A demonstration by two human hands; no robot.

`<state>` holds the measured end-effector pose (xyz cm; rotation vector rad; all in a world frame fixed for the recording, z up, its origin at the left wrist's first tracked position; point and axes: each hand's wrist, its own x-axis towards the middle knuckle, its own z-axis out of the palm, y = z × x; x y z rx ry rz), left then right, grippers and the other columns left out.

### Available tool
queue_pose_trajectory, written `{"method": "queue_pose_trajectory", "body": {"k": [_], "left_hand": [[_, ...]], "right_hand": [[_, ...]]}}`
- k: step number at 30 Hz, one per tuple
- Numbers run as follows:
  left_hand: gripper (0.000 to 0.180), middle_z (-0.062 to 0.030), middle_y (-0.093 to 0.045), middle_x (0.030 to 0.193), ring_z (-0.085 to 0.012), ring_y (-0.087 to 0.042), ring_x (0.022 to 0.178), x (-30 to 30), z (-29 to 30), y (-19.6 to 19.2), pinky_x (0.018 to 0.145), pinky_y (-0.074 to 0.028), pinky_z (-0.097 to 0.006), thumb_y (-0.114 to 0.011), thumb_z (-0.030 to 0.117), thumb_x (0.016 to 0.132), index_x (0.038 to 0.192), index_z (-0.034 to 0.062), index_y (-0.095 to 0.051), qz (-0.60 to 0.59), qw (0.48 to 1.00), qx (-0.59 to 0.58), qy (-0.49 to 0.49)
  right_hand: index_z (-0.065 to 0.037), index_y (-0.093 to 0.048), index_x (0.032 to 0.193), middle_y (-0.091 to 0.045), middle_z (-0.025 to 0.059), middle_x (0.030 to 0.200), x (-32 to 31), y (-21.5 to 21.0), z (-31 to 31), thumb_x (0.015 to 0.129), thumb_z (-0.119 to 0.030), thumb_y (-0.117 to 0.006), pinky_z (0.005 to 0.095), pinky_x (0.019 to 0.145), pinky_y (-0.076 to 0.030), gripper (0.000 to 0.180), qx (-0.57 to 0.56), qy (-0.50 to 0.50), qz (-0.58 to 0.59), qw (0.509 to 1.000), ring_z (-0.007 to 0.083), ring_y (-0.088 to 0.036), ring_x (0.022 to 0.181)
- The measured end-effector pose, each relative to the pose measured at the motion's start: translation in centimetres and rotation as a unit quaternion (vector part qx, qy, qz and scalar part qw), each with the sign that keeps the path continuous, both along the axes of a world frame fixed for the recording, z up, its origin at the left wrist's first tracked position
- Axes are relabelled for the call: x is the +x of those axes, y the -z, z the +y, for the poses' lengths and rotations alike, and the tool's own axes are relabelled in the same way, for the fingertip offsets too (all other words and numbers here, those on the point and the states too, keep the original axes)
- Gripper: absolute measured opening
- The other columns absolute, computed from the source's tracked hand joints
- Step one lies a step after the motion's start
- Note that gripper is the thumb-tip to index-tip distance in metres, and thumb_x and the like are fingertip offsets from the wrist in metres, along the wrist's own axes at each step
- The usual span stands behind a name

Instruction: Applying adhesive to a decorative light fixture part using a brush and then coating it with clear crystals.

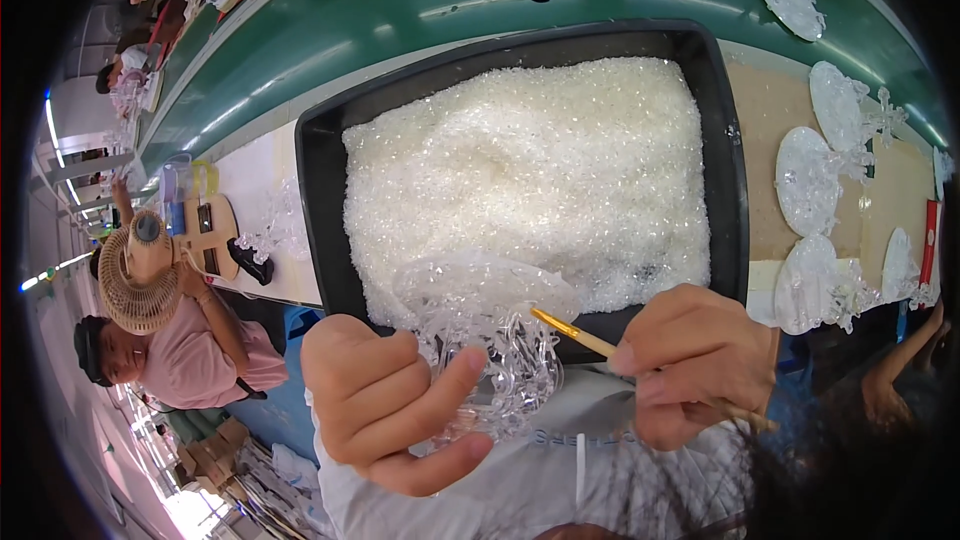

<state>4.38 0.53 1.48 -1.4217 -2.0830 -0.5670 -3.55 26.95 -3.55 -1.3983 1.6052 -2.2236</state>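
My left hand (375, 405) is closed around a clear plastic ornament (505, 370) with a rounded, frosted base, held over the near edge of the tray. Its finer shapes blur together in the glare. Between the fingers of my right hand (695, 360) is a thin paintbrush (575, 330) with a gold ferrule and a pale wooden handle. The brush's tip points left and meets the ornament's outline; whether it touches is hard to see. Just beyond both hands lies a black tray (732, 180), filled with glittering, clear white flakes (530, 160).
Several clear ornaments on round bases (808, 183) stand right of the tray, and another (790, 2) sits on the green belt (400, 30) behind. To the left are a beige fan (140, 275), black scissors-like handles (250, 260) and a co-worker in pink (215, 355).
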Motion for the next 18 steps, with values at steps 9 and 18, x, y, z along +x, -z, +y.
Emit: {"method": "queue_pose_trajectory", "body": {"k": [9,18], "left_hand": [[0.039,-0.0233,-0.07,0.081,-0.0134,-0.043,0.046,1.2,0.1,0.1,0.042,-0.033,-0.028,-0.064,0.002,0.079,0.116,0.0055,-0.053,-0.006,0.999,-0.042,-0.024],[0.028,-0.0248,-0.068,0.075,-0.008,-0.039,0.046,0.0,0.4,0.2,0.041,-0.026,-0.024,-0.06,-0.001,0.076,0.104,-0.0001,-0.06,0.059,0.997,-0.033,0.034]], "right_hand": [[-0.002,-0.064,0.092,-0.07,0.0191,0.098,-0.1,-0.4,-1.5,0.067,0.003,-0.08,0.0361,0.063,-0.059,0.03,0.007,-0.032,0.026,0.999,0.0313,-0.07,0.078],[0.0,-0.063,0.098,-0.069,0.0202,0.097,-0.1,-1.4,-2.0,0.067,0.003,-0.082,0.0355,0.063,-0.059,0.036,0.053,-0.055,0.052,0.996,0.0311,-0.07,0.078]]}}
